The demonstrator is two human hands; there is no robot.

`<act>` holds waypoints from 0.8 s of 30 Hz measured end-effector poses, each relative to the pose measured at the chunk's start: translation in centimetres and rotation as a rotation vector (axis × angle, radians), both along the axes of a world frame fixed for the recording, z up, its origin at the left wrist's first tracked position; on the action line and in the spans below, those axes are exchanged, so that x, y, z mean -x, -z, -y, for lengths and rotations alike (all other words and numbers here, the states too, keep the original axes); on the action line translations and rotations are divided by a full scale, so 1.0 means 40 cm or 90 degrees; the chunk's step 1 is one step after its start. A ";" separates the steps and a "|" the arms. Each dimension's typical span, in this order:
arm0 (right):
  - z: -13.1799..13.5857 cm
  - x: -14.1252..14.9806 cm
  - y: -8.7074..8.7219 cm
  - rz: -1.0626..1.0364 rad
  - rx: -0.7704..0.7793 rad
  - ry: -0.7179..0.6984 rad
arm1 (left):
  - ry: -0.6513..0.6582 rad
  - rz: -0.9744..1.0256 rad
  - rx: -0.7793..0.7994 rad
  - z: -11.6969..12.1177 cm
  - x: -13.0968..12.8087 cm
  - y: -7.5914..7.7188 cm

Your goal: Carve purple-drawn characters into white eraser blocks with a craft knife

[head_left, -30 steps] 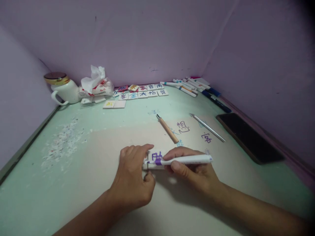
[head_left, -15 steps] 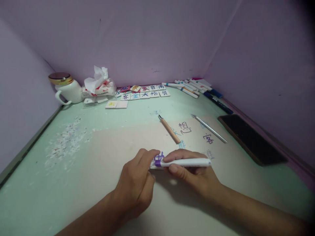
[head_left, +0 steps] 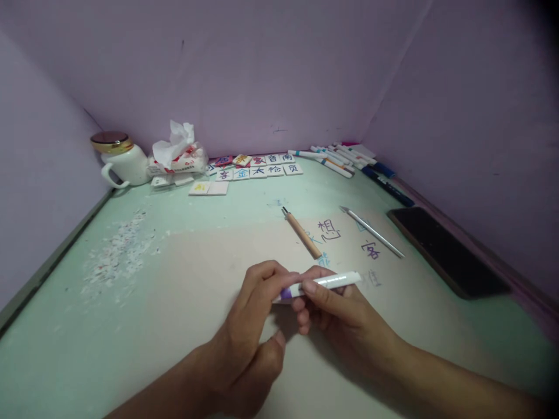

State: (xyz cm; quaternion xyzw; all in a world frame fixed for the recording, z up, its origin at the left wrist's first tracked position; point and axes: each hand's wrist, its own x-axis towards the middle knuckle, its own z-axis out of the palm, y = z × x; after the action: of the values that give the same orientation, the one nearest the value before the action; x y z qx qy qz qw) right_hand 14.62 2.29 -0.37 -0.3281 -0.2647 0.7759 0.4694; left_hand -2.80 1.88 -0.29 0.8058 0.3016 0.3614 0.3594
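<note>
My right hand (head_left: 336, 311) holds a white marker with a purple end (head_left: 327, 282), lying nearly level above the beige mat (head_left: 196, 273). My left hand (head_left: 257, 320) meets it from the left, its fingertips pinched on the marker's purple end. The small white tile with purple writing is hidden behind my hands. A wooden-handled carving tool (head_left: 301, 233) and a thin metal tool (head_left: 371, 231) lie on the mat just beyond my hands, beside handwritten characters.
At the back stand a white mug with a gold lid (head_left: 120, 160), a tissue pack (head_left: 177, 157), rows of lettered tiles (head_left: 257, 169) and several markers (head_left: 345, 157). A dark phone (head_left: 445, 250) lies at the right. White shavings (head_left: 117, 256) are scattered at the left.
Both hands lifted and drew together. The marker came off the tile, which is now out of sight. My left fingers moved from the tile onto the marker's purple end.
</note>
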 end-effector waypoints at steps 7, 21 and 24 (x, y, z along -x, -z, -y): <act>0.013 -0.011 0.001 0.021 -0.112 -0.003 | -0.018 0.132 0.253 0.020 0.006 0.016; 0.034 -0.002 -0.001 0.038 -0.145 0.004 | -0.082 0.009 0.065 0.048 -0.015 0.005; 0.015 -0.021 -0.015 0.207 -0.220 0.033 | -0.163 0.006 0.004 0.037 -0.012 0.009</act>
State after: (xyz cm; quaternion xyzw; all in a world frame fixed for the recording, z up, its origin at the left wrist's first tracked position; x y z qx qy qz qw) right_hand 15.48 1.69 0.22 -0.3702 -0.4570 0.6435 0.4898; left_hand -2.32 0.40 -0.66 0.7581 0.4012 0.4069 0.3143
